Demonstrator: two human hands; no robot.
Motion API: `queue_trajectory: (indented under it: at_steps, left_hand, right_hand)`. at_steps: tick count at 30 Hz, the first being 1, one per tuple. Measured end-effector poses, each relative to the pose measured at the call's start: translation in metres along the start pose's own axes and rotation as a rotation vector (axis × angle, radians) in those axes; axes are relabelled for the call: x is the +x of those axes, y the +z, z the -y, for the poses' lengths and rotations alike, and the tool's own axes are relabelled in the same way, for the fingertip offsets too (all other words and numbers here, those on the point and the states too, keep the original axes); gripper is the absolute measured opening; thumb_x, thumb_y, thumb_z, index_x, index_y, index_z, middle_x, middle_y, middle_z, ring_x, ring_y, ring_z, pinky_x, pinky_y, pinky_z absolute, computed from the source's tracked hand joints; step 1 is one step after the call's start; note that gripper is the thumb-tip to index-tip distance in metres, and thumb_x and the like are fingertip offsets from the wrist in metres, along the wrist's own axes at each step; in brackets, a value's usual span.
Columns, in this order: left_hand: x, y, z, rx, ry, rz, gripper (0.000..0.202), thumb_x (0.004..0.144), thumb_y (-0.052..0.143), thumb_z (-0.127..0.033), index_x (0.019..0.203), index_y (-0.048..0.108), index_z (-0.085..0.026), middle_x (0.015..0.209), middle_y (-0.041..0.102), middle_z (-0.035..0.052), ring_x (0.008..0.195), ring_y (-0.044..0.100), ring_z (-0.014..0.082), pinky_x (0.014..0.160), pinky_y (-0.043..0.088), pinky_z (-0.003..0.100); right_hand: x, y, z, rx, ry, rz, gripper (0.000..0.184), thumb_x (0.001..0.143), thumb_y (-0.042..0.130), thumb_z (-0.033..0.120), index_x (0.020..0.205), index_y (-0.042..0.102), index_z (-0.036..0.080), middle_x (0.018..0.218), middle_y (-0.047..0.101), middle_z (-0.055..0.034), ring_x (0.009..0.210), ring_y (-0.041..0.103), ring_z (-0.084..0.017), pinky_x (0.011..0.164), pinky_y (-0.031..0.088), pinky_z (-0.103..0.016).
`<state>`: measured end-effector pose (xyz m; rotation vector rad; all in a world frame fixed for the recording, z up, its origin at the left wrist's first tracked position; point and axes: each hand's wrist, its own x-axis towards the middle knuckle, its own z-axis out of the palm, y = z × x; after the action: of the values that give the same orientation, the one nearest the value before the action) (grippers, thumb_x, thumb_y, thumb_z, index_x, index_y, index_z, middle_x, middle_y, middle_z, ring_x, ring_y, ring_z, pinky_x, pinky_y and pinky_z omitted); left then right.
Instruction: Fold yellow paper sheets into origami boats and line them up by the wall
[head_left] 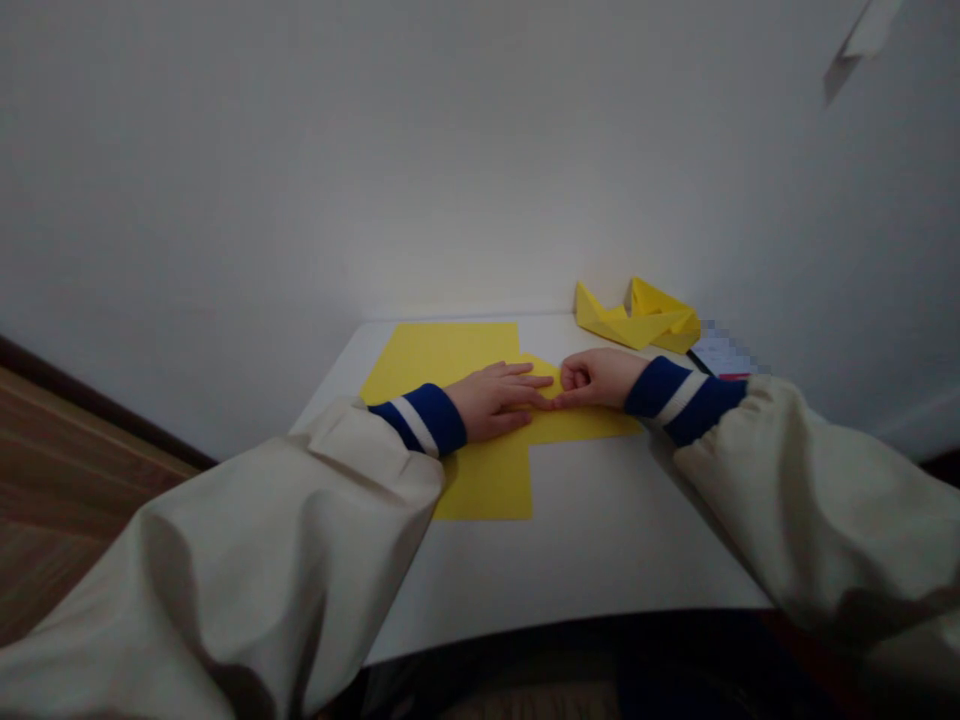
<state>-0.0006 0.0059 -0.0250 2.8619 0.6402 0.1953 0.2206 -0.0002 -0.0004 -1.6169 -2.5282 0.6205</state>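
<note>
My left hand (501, 400) lies flat with its fingers spread on a folded piece of yellow paper (589, 424). Opposite it, my right hand (604, 378) has its fingers curled in, and its thumb side presses on the same piece near the left fingertips. Nothing shows inside the curled fingers. Part of the folded paper is hidden beneath both hands. Larger flat yellow sheets (487, 485) extend under and behind my left hand and forearm.
Two folded yellow paper boats (637, 328) stand at the back right of the white table (585, 540). Beside them lies a flat, partly blurred item (724, 355), half covered by my right cuff. A pale wall (465, 160) rises behind the table.
</note>
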Motion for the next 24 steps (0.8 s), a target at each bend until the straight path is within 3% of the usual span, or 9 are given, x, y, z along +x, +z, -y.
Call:
queue_trajectory:
  at_steps: [8,19,24]
  left_hand:
    - [-0.009,-0.014,0.003,-0.060,0.047,0.064,0.034,0.090,0.044,-0.027,0.121,0.058,-0.020,0.138,0.045,0.0096,0.132,0.033,0.0243,0.107,0.028,0.042]
    - [-0.018,-0.027,0.013,0.056,-0.015,0.087,0.021,0.085,0.056,-0.030,0.101,0.070,-0.027,0.118,0.060,0.0051,0.107,0.054,0.0169,0.098,0.037,0.031]
    - [-0.023,-0.026,0.023,0.015,-0.045,0.099,0.020,0.082,0.059,-0.025,0.098,0.071,-0.026,0.117,0.060,0.0055,0.103,0.056,0.0162,0.095,0.040,0.030]
  right_hand:
    - [0.002,-0.002,-0.003,-0.080,0.035,0.015,0.041,0.062,0.062,0.059,0.067,0.052,0.020,0.062,0.054,0.0024,0.054,0.043,-0.010,0.049,0.029,-0.025]
    - [0.000,-0.010,-0.026,-0.150,0.125,0.136,0.039,0.064,0.065,0.055,0.061,0.049,0.020,0.055,0.052,0.0026,0.051,0.043,-0.009,0.048,0.031,-0.024]
    - [0.000,-0.010,-0.045,-0.017,0.209,0.243,0.036,0.067,0.065,0.051,0.062,0.047,0.020,0.047,0.049,0.0045,0.043,0.045,-0.009,0.046,0.035,-0.024]
